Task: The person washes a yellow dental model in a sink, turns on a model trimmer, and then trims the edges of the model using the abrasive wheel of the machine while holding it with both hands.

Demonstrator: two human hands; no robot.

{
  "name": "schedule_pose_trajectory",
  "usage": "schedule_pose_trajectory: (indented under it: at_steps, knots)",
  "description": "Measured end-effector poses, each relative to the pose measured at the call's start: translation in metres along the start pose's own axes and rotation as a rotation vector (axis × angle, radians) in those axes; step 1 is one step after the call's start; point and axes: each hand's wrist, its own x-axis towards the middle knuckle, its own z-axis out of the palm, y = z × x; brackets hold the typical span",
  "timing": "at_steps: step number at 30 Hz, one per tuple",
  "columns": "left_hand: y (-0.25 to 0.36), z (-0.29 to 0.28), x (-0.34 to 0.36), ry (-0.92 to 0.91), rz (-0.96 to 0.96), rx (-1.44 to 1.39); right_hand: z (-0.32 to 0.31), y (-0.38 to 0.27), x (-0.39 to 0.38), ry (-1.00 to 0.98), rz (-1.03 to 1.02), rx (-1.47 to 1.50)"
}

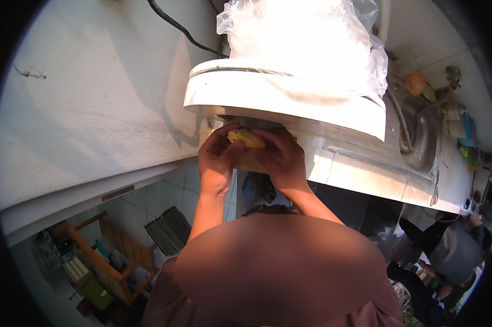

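Between my two hands is a small yellow lump [247, 138], perhaps dough or peeled food; its exact kind does not show. My left hand [217, 155] has its fingers round the left side, with the thumb pressed on the front. From the other side my right hand [284, 159] grips it, its fingers bent over the top. Both hands are just beneath the curved edge of a white appliance or panel [289, 103], and what lies right behind them is in shadow.
Glaring clear plastic bags [306, 38] sit on the white appliance. To the right is a metal sink [420, 141] with a hose and an orange item [415, 83]. A wooden stool [115, 261] and a folded dark rack [169, 231] are lower left. Other people [448, 256] are at lower right.
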Motion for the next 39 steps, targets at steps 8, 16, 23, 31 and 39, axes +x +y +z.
schedule_pose_trajectory:
  at_steps: [8, 16, 23, 31, 39]
  knots:
    - [-0.01, 0.002, 0.003, 0.088, 0.019, -0.125, 0.008, -0.005, 0.003, 0.046, 0.367, 0.273]
    - [-0.014, 0.013, 0.014, 0.25, -0.07, -0.196, 0.028, -0.01, 0.01, 0.237, 0.608, 1.005]
    - [-0.008, 0.015, 0.017, 0.206, -0.081, -0.228, 0.031, -0.004, 0.011, 0.24, 0.532, 1.073]
    - [-0.007, 0.016, 0.021, 0.24, -0.094, -0.175, 0.037, -0.004, 0.015, 0.296, 0.536, 1.084]
    - [-0.009, 0.02, 0.023, 0.278, -0.081, -0.163, 0.04, -0.004, 0.017, 0.326, 0.522, 1.095]
